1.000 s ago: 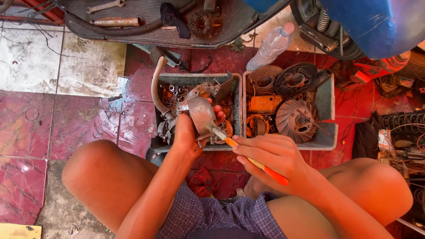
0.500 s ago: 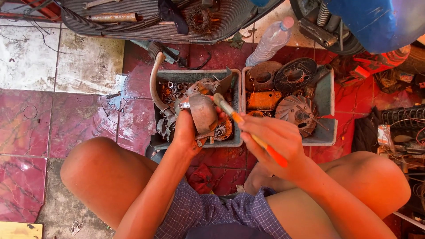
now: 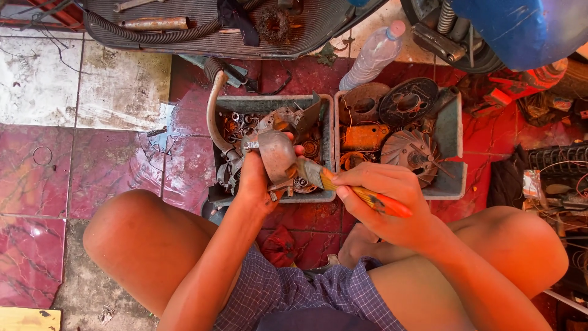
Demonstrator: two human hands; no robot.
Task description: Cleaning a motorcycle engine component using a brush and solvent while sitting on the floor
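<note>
Item: metal part (image 3: 277, 154), gripped in your left hand (image 3: 257, 178) over the tray (image 3: 269, 105), catching drips. Right hand (image 3: 386, 196) fingers pinch paintbrush (image 3: 343, 187), bristles against part.

Sunlight is falling across a floor (image 3: 92, 178) of worn red and whitish marbled tiles, stained and cracking in places.

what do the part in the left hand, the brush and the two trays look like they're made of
Rounded part in the left hand: looks like bare metal, dull grey with a soft sheen.
Brush in the right hand: glossy orange handle, plastic or painted wood; pale bristles.
Trays: grey, thick-walled, grimy; probably plastic, not certain.
</note>
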